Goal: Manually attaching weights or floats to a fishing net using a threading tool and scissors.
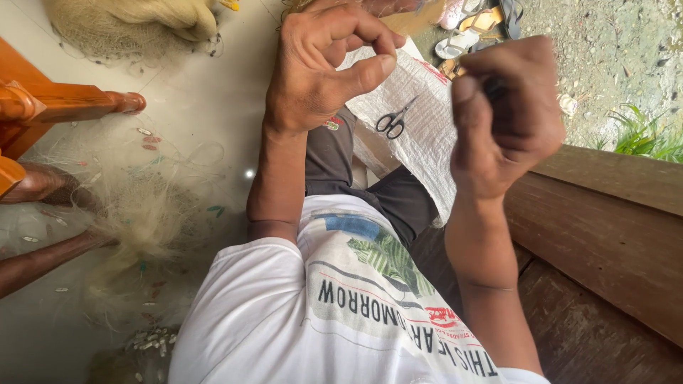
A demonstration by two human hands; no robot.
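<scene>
Two hands are raised over a white woven sack [420, 128] bearing scissors [393, 122]: left hand [324, 64] pinches thumb to forefinger, its catch unclear; right hand [501, 117] is fisted around something dark.

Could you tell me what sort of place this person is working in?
Probably a house porch used for mending fishing gear: fishing net on the tiled floor, sandals at the edge, bare ground beyond.
</scene>
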